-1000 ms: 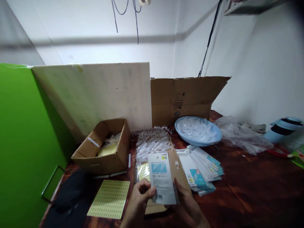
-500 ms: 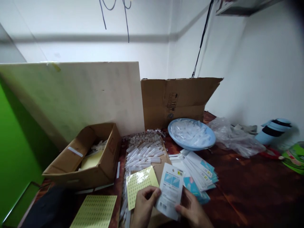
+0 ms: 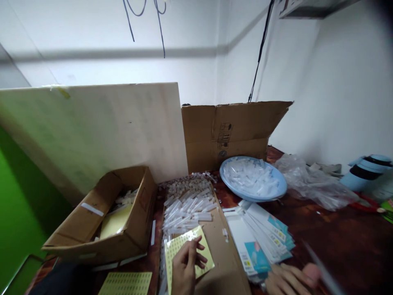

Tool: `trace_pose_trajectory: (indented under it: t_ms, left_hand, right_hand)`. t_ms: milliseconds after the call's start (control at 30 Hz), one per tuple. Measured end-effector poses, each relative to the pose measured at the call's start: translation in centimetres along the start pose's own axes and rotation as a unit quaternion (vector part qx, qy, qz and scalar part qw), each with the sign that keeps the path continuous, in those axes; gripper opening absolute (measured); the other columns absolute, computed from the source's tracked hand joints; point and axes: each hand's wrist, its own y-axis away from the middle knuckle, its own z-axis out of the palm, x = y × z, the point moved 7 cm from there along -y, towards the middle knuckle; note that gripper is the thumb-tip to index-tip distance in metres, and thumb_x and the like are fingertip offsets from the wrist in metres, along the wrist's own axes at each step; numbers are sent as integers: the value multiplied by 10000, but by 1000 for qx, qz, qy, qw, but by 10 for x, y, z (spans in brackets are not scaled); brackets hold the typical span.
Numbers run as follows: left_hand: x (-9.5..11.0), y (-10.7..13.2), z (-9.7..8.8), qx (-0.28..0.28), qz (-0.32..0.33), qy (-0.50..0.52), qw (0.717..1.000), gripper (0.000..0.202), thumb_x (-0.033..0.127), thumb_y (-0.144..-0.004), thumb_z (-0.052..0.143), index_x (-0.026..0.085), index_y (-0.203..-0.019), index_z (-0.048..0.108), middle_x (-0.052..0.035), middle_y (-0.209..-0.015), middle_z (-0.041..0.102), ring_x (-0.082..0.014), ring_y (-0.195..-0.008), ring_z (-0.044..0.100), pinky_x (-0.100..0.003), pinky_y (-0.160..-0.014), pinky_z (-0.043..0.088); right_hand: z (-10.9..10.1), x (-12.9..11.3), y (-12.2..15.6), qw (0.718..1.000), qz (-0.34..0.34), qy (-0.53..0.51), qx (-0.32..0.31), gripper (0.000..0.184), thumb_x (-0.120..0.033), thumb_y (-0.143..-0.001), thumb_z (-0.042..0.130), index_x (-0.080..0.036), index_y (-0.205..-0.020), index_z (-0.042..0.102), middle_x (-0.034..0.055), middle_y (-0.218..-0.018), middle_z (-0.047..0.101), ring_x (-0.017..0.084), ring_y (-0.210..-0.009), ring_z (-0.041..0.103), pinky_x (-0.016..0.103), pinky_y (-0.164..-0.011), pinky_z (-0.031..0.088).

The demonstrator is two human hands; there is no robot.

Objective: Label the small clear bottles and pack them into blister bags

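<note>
My left hand (image 3: 186, 262) is over a yellow sheet of small printed stickers (image 3: 178, 245), its fingers loosely apart and holding nothing. At the lower right, my right hand (image 3: 287, 280) is partly cut off by the frame edge. Beside its fingertips a thin card (image 3: 322, 268) shows edge-on and blurred, seemingly in its grip. Just left of that hand lies a fanned pile of white and teal printed packets (image 3: 258, 235). Clear plastic pieces (image 3: 190, 209) are heaped on a cardboard sheet (image 3: 229, 254) beyond my left hand.
A blue basin (image 3: 223, 180) of clear plastic pieces stands behind the packets. An open cardboard box (image 3: 144, 205) is at left, above another sticker sheet (image 3: 125, 283). A crumpled plastic bag (image 3: 319, 188) and a blue bottle (image 3: 365, 172) lie at right. Cardboard (image 3: 202, 135) stands behind.
My right hand has carried the printed card away to the right, out of my left hand. The left hand has let go and its fingers have loosened over the sticker sheet.
</note>
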Motion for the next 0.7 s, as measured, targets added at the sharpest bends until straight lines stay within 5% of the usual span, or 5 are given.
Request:
trace_pose_trajectory:
  t_ms: [167,233,300,333,700]
  left_hand:
    - [1,0,-47,-2,30,-90,995,485,580,-899,566,143,-937,772,-57,-703,676,-184,-584,659,-254,-508,535]
    - [3,8,-58,-23,52,-148,987,417,519,-929,553,163,-967,766,-65,-759,707,-205,-684,688,-265,-583,556]
    - [5,17,-69,-24,77,-199,977,334,455,-944,558,193,-1006,756,-75,-889,740,-227,-838,707,-286,-716,570]
    - [7,22,-74,-18,90,-219,972,300,429,-950,558,208,-1014,751,-75,-952,747,-233,-906,705,-295,-782,564]
    - [8,38,-67,-65,154,-334,928,227,272,-992,471,233,-1015,693,-66,-1010,728,-217,-968,694,-324,-850,550]
  right_hand:
    - [65,-1,-10,969,-95,187,-131,339,-558,-837,663,-228,-807,734,44,-712,699,218,-656,660,337,-614,516]
    - [109,3,-23,880,-182,400,-180,236,-418,-877,635,-206,-858,736,58,-783,727,243,-747,673,338,-700,518]
    - [145,8,-38,745,-292,570,-183,204,-268,-890,546,-213,-970,726,82,-967,744,263,-914,674,346,-805,516]
    - [157,12,-48,722,-309,591,-182,211,-200,-854,555,-216,-980,724,94,-1034,734,276,-1005,650,363,-892,490]
    - [171,52,-71,632,-343,654,-235,214,-88,-818,569,-196,-951,698,101,-1001,722,271,-990,627,383,-914,464]
